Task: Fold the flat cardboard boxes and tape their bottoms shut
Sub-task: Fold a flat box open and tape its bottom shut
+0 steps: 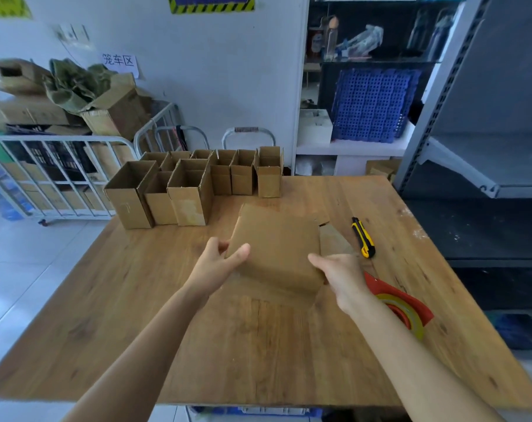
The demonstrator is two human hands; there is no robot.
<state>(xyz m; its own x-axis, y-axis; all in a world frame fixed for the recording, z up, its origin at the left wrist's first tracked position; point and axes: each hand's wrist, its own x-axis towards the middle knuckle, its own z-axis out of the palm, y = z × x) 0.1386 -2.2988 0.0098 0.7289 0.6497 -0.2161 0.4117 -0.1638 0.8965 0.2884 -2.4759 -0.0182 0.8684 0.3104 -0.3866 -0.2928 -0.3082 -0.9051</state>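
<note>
Both our forearms reach out over the wooden table (258, 345) toward the middle. Our left hand (219, 263) grips the left edge of a flat cardboard box (277, 248), with the thumb on top and the fingers curled round the edge. Our right hand (341, 278) holds the box's near right corner, thumb on the upper face; the other fingers are hidden behind the cardboard. The box is tilted, its near edge lifted just above the tabletop, and a loose flap sticks out on its right side.

Just right of our right wrist lies a red tape dispenser (401, 303) with a roll of tape in it. Beyond it, near the flap, we see a yellow-and-black box cutter (363, 237). At the far left of the table stand the folded boxes (191, 184), upright and open at the top, in close rows. A white metal cart (45, 172) stands to the left of the table and grey shelving (487, 147) to the right.
</note>
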